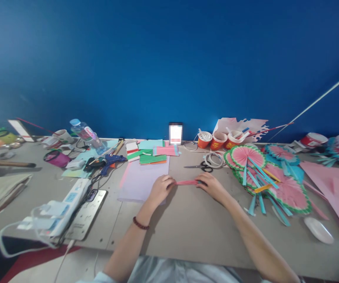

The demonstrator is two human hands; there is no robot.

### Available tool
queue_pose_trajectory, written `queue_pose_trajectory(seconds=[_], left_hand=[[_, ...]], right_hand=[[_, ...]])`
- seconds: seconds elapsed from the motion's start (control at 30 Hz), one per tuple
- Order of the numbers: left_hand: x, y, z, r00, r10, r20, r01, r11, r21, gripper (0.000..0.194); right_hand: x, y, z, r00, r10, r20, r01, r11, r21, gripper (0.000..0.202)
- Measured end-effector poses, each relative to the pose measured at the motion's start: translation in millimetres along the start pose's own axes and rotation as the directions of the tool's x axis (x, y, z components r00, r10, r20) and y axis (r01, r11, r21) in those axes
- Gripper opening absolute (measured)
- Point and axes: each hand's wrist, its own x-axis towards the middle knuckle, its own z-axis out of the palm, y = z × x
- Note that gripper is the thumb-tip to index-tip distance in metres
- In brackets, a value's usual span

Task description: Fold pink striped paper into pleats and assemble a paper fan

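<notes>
My L grip (161,188) & R grip (211,186) clamped on opp. ends of pink strip (186,182) over table (198,224), scissors (200,167) nearby.

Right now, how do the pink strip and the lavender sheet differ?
The pink strip is narrow; the lavender sheet is broad. The pink strip is held by the left hand and right hand, while the lavender sheet lies flat on the table. Both look like paper.
</notes>
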Motion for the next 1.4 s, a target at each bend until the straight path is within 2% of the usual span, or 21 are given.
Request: queue_pose_trajectory(seconds=[0.17, 0.37, 0.53, 0.73, 0.93, 1.07, 1.2, 1.4], left_hand=[[-2, -5, 4.0, 1.0, 0.007, 0.0, -0.007, 0.999, 0.047, 0.02], [-1, -3, -2.7, 1.0, -0.02, 0.009, 0.019, 0.999, 0.048, 0.018], [1, 1, -8.3, 0.998, -0.057, 0.012, 0.056, 0.997, 0.056, 0.019], [1, 1, -9.0, 0.999, -0.038, -0.009, 0.039, 0.995, 0.096, 0.016], [0, -2, -8.1, 0.995, -0.096, -0.02, 0.096, 0.995, -0.024, 0.017], [-2, -7, -1.8, 0.997, -0.064, -0.046, 0.062, 0.997, -0.051, 0.017], [-4, -11, 0.9, 0.997, -0.056, -0.061, 0.054, 0.998, -0.037, 0.026], [-4, -6, -10.5, 0.997, -0.066, -0.038, 0.064, 0.997, -0.038, 0.044]], right_hand=[[-3, 3, -6, 0.996, 0.074, 0.052, -0.076, 0.996, 0.036, 0.027], [-4, 7, -8, 0.994, 0.099, 0.043, -0.101, 0.994, 0.047, 0.017], [-2, 6, -6, 0.994, 0.102, 0.028, -0.103, 0.994, 0.047, 0.015], [-2, 3, -5, 0.997, 0.076, 0.006, -0.076, 0.995, 0.067, 0.015], [-3, 5, -5, 0.996, 0.091, -0.005, -0.089, 0.989, 0.114, 0.016], [-3, 9, -4, 0.995, 0.098, -0.017, -0.096, 0.991, 0.093, 0.017], [-4, 11, -5, 0.995, 0.104, 0.006, -0.104, 0.993, 0.063, 0.026], [-9, 9, -7, 0.983, 0.176, 0.062, -0.179, 0.982, 0.054, 0.048]])
